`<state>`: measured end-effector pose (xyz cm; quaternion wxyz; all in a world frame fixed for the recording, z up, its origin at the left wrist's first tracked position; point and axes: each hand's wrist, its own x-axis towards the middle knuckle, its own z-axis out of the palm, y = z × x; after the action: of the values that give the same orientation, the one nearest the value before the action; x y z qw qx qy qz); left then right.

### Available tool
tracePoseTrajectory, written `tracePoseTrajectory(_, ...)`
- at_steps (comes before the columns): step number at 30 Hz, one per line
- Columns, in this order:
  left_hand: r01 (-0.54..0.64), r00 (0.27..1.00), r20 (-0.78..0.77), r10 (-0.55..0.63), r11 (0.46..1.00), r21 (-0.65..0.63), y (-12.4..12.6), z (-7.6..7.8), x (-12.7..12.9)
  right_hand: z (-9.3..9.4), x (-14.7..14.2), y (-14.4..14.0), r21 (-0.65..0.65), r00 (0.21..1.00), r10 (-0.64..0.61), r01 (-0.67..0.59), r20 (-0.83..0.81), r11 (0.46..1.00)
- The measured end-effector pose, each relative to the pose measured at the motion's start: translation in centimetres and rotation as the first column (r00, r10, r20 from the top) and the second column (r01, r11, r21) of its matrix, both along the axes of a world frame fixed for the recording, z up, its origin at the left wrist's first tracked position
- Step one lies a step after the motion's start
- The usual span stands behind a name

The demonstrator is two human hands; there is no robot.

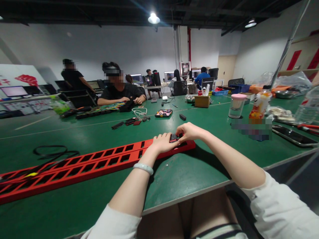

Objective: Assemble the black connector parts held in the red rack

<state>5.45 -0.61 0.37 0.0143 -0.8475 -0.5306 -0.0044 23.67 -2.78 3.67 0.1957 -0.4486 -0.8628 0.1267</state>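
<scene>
A long red slotted frame lies across the green table from the left edge to in front of me. My left hand, with a pale bangle at the wrist, is laid over its right part, fingers curled toward the far side and thumb stretched right. Between my hands a small black block sits at the frame's right end. My right hand is bent down there, thumb and fingers closed on a small black part, mostly hidden by the fingers. Black cable loops over the frame's left part.
Beyond the frame lie a black piece, a small tray and loose dark pieces. To the right stand a pink-lidded cup and a bottle, near a phone. Across the table a co-worker handles cables.
</scene>
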Motion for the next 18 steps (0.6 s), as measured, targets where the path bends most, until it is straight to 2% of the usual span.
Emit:
tracePoseTrajectory(4, 0.004, 1.000, 0.004, -0.004, 1.000, 0.008, -0.20, 0.10, 0.05, 0.32, 0.43, 0.11, -0.019, 1.000, 0.009, -0.009, 0.003, 1.000)
tracePoseTrajectory(7, 0.008, 1.000, 0.005, -0.008, 1.000, 0.014, -0.30, 0.16, 0.07, 0.52, 0.66, 0.05, -0.035, 0.998, 0.004, -0.002, 0.065, 0.999)
tracePoseTrajectory(13, 0.006, 1.000, -0.002, -0.006, 1.000, 0.013, -0.27, 0.14, 0.12, 0.77, 0.80, -0.43, -0.017, 0.996, 0.020, -0.018, 0.082, 1.000)
tracePoseTrajectory(18, 0.009, 1.000, 0.001, -0.009, 1.000, 0.029, -0.10, 0.03, 0.12, 0.89, 0.83, -0.54, -0.025, 0.992, -0.048, 0.052, 0.119, 0.998)
